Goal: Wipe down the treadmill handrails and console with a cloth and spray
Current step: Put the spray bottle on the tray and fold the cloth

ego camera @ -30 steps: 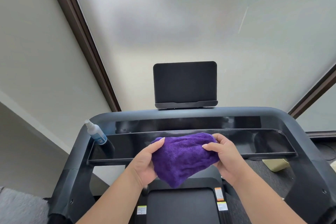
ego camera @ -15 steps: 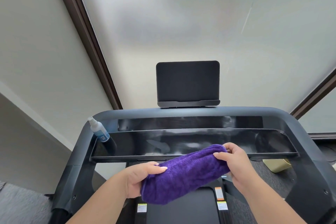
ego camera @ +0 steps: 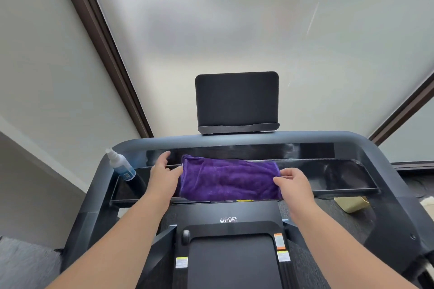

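Purple cloth [ego camera: 229, 179] on console tray [ego camera: 340, 175] — left hand [ego camera: 164, 177] flat, right hand [ego camera: 294, 184] pinching.

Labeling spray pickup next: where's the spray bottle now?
In the head view, the spray bottle stands tilted at the left end of the console tray, left of the left hand and purple cloth.

Head view, sole camera: we look from standing height on the treadmill, facing forward and down. Near: our forearms and the belt deck [ego camera: 231, 263]. Mid: console tray [ego camera: 328, 179], close at arm's reach. Far: tablet stand [ego camera: 237, 101] and frosted glass wall [ego camera: 258, 30]. Wide-angle, edges bowed.
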Tool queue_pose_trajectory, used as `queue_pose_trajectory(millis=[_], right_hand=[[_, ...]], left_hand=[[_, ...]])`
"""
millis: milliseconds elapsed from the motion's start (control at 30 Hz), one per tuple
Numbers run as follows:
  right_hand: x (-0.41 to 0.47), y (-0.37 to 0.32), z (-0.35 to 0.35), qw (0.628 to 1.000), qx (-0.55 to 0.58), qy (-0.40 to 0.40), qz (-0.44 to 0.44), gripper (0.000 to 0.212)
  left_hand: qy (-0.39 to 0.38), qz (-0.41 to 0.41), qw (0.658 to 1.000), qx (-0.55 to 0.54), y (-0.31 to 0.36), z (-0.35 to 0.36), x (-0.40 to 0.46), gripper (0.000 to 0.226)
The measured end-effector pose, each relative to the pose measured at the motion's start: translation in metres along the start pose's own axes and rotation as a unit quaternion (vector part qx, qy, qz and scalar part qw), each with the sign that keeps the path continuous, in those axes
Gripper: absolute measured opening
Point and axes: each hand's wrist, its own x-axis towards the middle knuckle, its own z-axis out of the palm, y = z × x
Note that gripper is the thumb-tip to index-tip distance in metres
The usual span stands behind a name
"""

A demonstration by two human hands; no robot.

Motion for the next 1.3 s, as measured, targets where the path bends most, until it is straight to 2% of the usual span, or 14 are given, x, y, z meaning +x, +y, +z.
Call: queue_pose_trajectory(millis=[100, 200, 267, 333, 467, 533, 600, 700, 767, 833, 933, 1067, 1200, 1300], right_hand=[[-0.004, 0.016, -0.005, 0.994, -0.092, 0.059, -0.024, 0.037], [-0.008, 0.033, -0.008, 0.989, -0.118, 0.089, -0.018, 0.033], [-0.012, 0.040, -0.005, 0.989, -0.117, 0.088, 0.002, 0.031], [-0.017, 0.041, 0.000, 0.993, -0.090, 0.079, 0.020, 0.031], [-0.019, 0.035, 0.010, 0.987, 0.062, 0.051, 0.137, 0.052], [-0.019, 0.031, 0.012, 0.972, 0.122, -0.005, 0.199, 0.037], [-0.018, 0.027, 0.012, 0.971, 0.130, -0.030, 0.196, 0.022], [-0.018, 0.027, 0.010, 0.983, 0.142, -0.005, 0.114, 0.014], [-0.022, 0.027, 0.009, 0.978, 0.175, 0.005, 0.111, 0.008], [-0.026, 0.030, 0.012, 0.951, 0.255, -0.006, 0.172, 0.006], [-0.032, 0.033, 0.015, 0.913, 0.342, -0.024, 0.221, 0.009], [-0.036, 0.032, 0.016, 0.938, 0.312, 0.006, 0.150, 0.009], [-0.042, 0.019, 0.022, 0.993, 0.108, 0.017, -0.032, 0.013], [-0.056, 0.000, 0.038, 0.987, 0.016, -0.009, -0.161, 0.017]], left_hand=[[0.076, 0.055, 0.983, 0.159, -0.025, 0.000, -0.011, 0.043], [0.072, 0.063, 0.968, 0.234, -0.051, 0.005, -0.026, 0.036], [0.061, 0.064, 0.971, 0.223, -0.052, 0.013, -0.036, 0.032], [0.043, 0.042, 0.983, 0.173, -0.043, 0.022, -0.047, 0.020], [0.052, -0.060, 0.991, 0.104, -0.032, 0.031, -0.040, 0.033], [0.040, -0.119, 0.990, 0.062, -0.031, 0.028, -0.029, 0.042], [0.014, -0.144, 0.989, 0.004, -0.028, 0.026, -0.023, 0.033], [-0.003, -0.146, 0.985, -0.093, -0.024, 0.021, -0.030, 0.015], [-0.017, -0.172, 0.962, -0.214, -0.029, 0.018, -0.039, 0.013], [-0.034, -0.231, 0.914, -0.330, -0.034, 0.017, -0.048, 0.022], [-0.064, -0.289, 0.856, -0.423, -0.041, 0.016, -0.057, 0.035], [-0.091, -0.309, 0.854, -0.407, -0.044, 0.016, -0.062, 0.028], [-0.094, -0.317, 0.860, -0.388, -0.045, 0.011, -0.058, 0.031], [-0.118, -0.319, 0.860, -0.381, -0.043, 0.008, -0.056, 0.039]])
